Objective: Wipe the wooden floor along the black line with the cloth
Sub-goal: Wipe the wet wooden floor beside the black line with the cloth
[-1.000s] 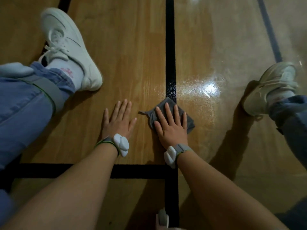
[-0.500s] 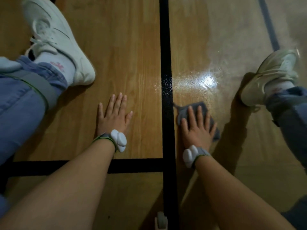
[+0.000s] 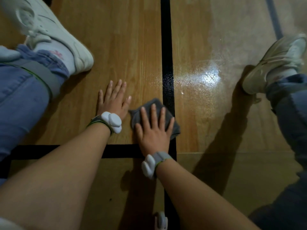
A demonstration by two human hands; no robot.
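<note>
Your right hand [image 3: 153, 130] is flat on the grey cloth [image 3: 175, 130], fingers straight and spread, palm down; it is pressing, not curled round anything. The cloth lies across the black line [image 3: 167, 47]; most of it sits left of the line, its right edge pokes out just past the line's right side. Your right palm sits left of the line, with the little finger over it.

Your left hand [image 3: 113, 100] is flat on the wooden floor [image 3: 124, 39] left of the line, fingers straight, holding nothing; it is just beside the cloth's left corner; can't tell if they touch.

A second black line [image 3: 119, 151] runs off to the left of the main line; your right wrist sits at that junction. There is a white-and-grey wrist band [image 3: 112, 121] on your left wrist, and a matching one [image 3: 148, 166] on the right.

A bright glare patch [image 3: 209, 75] shows on the floor right of the line, beyond the cloth; the line's surface looks speckled level with it.

Your left shoe [image 3: 49, 30], white, is well left of the line, heel toward it; your right shoe [image 3: 274, 63] is well right of it. Your jeans leg [image 3: 20, 100] is far left, with a grey strap at the ankle.
</note>
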